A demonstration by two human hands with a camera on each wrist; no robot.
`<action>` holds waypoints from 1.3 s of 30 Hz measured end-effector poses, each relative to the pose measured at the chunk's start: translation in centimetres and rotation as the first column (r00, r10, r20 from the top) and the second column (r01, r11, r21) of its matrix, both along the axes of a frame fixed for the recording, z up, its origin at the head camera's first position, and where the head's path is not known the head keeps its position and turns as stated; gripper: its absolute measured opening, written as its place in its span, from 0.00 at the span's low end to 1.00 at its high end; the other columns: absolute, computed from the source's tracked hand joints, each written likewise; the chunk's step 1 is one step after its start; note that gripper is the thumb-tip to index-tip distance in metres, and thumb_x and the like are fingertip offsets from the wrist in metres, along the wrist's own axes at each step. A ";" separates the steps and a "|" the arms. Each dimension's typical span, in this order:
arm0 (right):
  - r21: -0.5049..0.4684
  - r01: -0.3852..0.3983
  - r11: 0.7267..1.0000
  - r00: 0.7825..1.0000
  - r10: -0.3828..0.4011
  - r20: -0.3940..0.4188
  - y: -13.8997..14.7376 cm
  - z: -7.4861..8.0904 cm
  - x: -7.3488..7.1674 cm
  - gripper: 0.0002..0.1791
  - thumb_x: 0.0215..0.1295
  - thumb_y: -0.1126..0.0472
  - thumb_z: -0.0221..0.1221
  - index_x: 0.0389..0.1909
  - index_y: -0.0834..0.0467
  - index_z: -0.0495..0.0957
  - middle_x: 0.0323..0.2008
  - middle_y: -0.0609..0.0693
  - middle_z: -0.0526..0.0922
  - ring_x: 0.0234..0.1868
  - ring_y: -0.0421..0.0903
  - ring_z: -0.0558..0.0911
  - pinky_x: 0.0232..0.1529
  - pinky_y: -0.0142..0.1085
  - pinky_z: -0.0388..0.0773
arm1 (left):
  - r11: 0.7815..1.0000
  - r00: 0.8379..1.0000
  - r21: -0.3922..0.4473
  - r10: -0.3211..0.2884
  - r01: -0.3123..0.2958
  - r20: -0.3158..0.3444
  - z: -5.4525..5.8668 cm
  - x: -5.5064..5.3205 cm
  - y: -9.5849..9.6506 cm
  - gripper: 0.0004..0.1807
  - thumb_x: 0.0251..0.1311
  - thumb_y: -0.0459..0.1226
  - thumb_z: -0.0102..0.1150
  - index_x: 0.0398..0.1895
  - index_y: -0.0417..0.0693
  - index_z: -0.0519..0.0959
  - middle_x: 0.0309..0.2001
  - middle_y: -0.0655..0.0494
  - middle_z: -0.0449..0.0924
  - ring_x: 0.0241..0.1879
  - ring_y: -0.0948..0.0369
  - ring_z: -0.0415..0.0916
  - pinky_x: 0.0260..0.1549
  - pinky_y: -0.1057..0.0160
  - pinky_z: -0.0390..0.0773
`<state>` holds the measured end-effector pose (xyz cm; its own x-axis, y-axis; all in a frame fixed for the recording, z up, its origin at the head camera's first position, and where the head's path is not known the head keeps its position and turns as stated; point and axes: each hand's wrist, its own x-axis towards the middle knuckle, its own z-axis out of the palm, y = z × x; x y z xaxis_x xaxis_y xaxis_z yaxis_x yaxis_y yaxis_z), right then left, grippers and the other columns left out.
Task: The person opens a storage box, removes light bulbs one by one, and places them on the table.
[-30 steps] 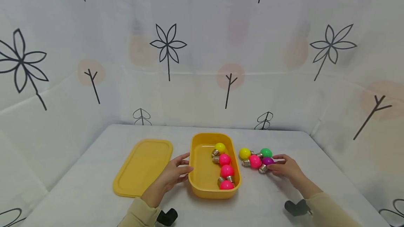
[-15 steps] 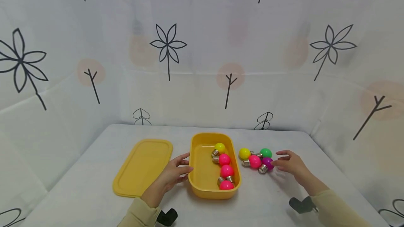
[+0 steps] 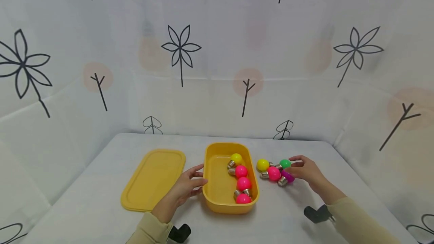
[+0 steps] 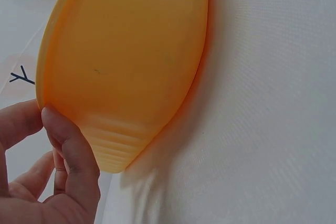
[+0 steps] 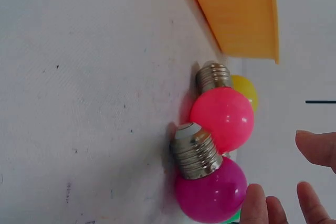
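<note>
A yellow plastic container (image 3: 217, 187) stands mid-table, holding a yellow and several pink bulbs with metal screw bases. My left hand (image 3: 186, 185) holds its left rim; in the left wrist view, fingers (image 4: 71, 140) meet at the edge of the wall. Right of the container lies a cluster: a yellow bulb (image 3: 262, 165), a pink bulb (image 3: 274, 174), a green bulb (image 3: 285, 163) and a purple bulb (image 5: 215, 192). My right hand (image 3: 306, 170) reaches over the cluster's right side, fingers apart, its fingertips beside the green bulb and partly covering the purple one. Nothing sits between them.
A flat yellow lid (image 3: 154, 180) lies on the white table (image 3: 278, 217), left of the container. Behind hangs a pale curtain (image 3: 217, 104) printed with plants. Dark wrist-worn pieces show below each hand.
My right hand first drew back a little to the right from the purple bulb, then came forward and left toward the green bulb. The left hand and container stay put.
</note>
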<state>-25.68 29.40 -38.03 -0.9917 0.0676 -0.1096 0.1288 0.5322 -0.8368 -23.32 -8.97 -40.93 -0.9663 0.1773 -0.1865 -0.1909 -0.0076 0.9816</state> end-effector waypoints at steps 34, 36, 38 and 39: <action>-0.085 -0.020 0.996 1.000 0.020 0.002 -7.7 1.5 -2.4 0.29 0.57 0.62 0.64 0.57 0.64 0.66 0.51 0.65 0.70 0.47 0.57 0.76 0.45 0.41 0.78 | 1.000 1.000 -0.014 0.007 -0.007 0.010 0.0 -0.1 0.1 0.35 0.57 0.30 0.61 0.68 0.45 0.61 0.52 0.41 0.66 0.33 0.58 0.73 0.32 0.65 0.78; -0.089 -0.022 0.996 1.000 0.022 0.004 -8.1 1.7 -2.5 0.29 0.56 0.61 0.64 0.57 0.63 0.66 0.51 0.65 0.70 0.47 0.57 0.76 0.45 0.41 0.78 | 1.000 1.000 -0.015 0.009 -0.009 0.010 0.0 -0.1 0.1 0.35 0.57 0.30 0.61 0.68 0.45 0.61 0.52 0.41 0.66 0.33 0.58 0.73 0.32 0.65 0.78; -0.093 -0.023 0.995 1.000 0.024 0.008 -8.5 1.8 -2.7 0.29 0.56 0.61 0.65 0.57 0.63 0.66 0.52 0.64 0.70 0.48 0.57 0.76 0.45 0.40 0.77 | 1.000 1.000 -0.017 0.010 -0.010 0.011 0.0 0.0 0.1 0.35 0.57 0.30 0.61 0.68 0.45 0.61 0.52 0.41 0.67 0.34 0.57 0.73 0.32 0.65 0.78; -0.096 -0.025 0.995 1.000 0.026 0.009 -8.6 1.9 -2.9 0.29 0.56 0.61 0.65 0.57 0.63 0.66 0.52 0.64 0.70 0.48 0.57 0.76 0.45 0.41 0.77 | 1.000 1.000 -0.019 0.011 -0.011 0.012 0.0 0.0 0.1 0.35 0.57 0.30 0.61 0.68 0.45 0.61 0.52 0.42 0.67 0.34 0.57 0.73 0.32 0.65 0.78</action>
